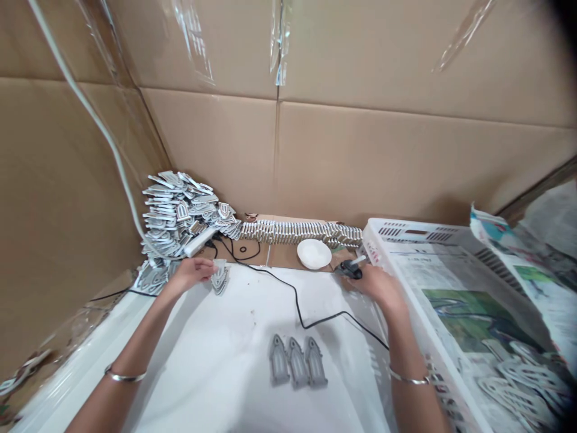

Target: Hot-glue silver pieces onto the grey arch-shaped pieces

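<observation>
At the left of the middle, the left hand (pixel 193 273) pinches a grey piece (pixel 219 280) by its upper end between thumb and fingers, holding it over the far left part of the white table (pixel 229 349). Right of centre, the right hand (pixel 376 281) is closed round a black glue gun (pixel 348 269) with a pale stick jutting from it; its fingertips are partly hidden. Three pieces (pixel 297 362) lie side by side at the lower centre, their pointed ends toward the top. A black cord (pixel 324 320) crosses the table above them, running down to the right. Just left of the glue gun sits a white dish (pixel 314 254), and behind it a long row (pixel 297 232) of pieces runs along the cardboard wall (pixel 342 156). Left of the row rises a heaped pile (pixel 180 201), with a white power strip (pixel 201 242) against it. At the right edge stands a white basket (pixel 457 236), lined with newspaper (pixel 419 270), more pieces in its lower right corner.
</observation>
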Motion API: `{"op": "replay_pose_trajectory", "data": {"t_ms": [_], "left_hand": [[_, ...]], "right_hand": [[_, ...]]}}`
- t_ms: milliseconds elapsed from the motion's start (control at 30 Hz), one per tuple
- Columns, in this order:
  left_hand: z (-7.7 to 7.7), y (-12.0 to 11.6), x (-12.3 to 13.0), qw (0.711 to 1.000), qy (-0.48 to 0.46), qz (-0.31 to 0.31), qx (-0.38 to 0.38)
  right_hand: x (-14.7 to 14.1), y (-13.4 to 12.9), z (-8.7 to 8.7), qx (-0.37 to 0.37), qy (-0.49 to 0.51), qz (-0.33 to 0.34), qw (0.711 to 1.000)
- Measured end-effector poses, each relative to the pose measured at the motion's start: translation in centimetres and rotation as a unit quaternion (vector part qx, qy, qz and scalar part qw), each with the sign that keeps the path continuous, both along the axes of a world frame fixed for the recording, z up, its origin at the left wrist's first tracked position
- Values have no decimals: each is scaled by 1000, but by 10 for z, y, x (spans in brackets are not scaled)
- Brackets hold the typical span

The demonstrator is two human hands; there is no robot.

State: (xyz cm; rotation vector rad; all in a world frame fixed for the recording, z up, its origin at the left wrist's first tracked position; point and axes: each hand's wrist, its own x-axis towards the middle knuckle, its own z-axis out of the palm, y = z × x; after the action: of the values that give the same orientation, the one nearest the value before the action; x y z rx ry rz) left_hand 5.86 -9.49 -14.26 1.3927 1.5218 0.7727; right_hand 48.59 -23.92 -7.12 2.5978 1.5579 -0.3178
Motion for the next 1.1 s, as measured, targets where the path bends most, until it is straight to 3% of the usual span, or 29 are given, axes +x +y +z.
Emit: {"op": "replay_pose_trajectory", "data": {"t_ms": [100, 200, 333, 433, 533, 600, 700, 767, 900, 1000, 1100], "left_hand": [[-13, 0, -4, 999, 39, -15, -6], [-14, -2, -6, 987, 152, -43, 25], [13, -17, 10, 960, 266, -45, 75], [38, -43, 46, 943, 306, -54, 120], [49, -83, 93, 941, 224, -236, 94], [45, -111, 121, 899, 275, -337, 47], [30, -143, 148, 823, 413, -390, 12], [21, -153, 155, 804, 435, -407, -7], [10, -154, 151, 803, 431, -411, -16], [0, -140, 142, 810, 415, -415, -12], [-7, -110, 141, 873, 291, -390, -28]], "right_hand": [[2, 0, 0, -2, -1, 4, 1000], [6, 1, -5, 11, 4, 10, 1000], [8, 7, -15, 29, 12, 11, 999], [6, 11, -19, 25, 8, -10, 1000], [4, 11, -17, 7, -2, -54, 999], [4, 10, -13, 0, -11, -72, 997], [5, 5, -7, 6, -22, -73, 997], [5, 2, -5, 17, -26, -60, 998], [4, 0, -7, 56, -20, -23, 998], [-1, 2, -8, 90, -5, 13, 996], [-9, 4, -3, 151, 23, 55, 987]]}}
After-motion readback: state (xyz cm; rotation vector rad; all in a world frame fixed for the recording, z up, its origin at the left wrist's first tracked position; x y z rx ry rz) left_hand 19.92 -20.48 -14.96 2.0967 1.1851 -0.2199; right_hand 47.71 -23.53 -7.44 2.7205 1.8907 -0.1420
